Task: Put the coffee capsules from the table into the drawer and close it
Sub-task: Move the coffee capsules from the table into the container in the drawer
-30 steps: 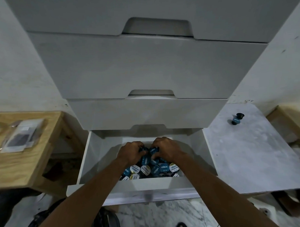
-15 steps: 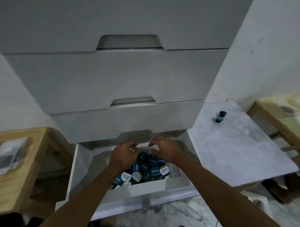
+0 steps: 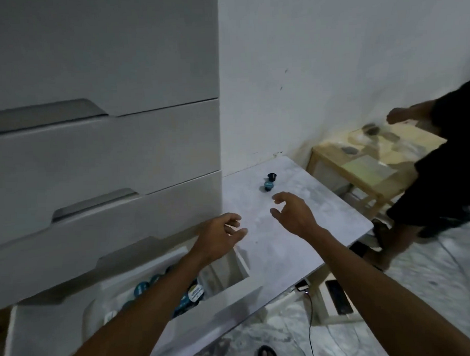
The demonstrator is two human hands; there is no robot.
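A: Where were the hands a second ago, and where did they end up?
B: Both had been down in the open drawer [image 3: 239, 263], over the heap of capsules [image 3: 195, 293]. By this moment they had lifted out and swung toward the counter [image 3: 323, 228]. The left hand [image 3: 220, 235] hung over its near corner and the right hand [image 3: 294, 215] was further in, fingers [image 3: 278, 197] of both spread and loosely curled, holding nothing.
A: So that load was delivered?
B: It looked that way. Two capsules on the counter [image 3: 269, 183] stood touching each other near the wall, just beyond the right hand.
A: And the drawer?
B: Not yet shut. I judged those last two had to go in first, then the push.
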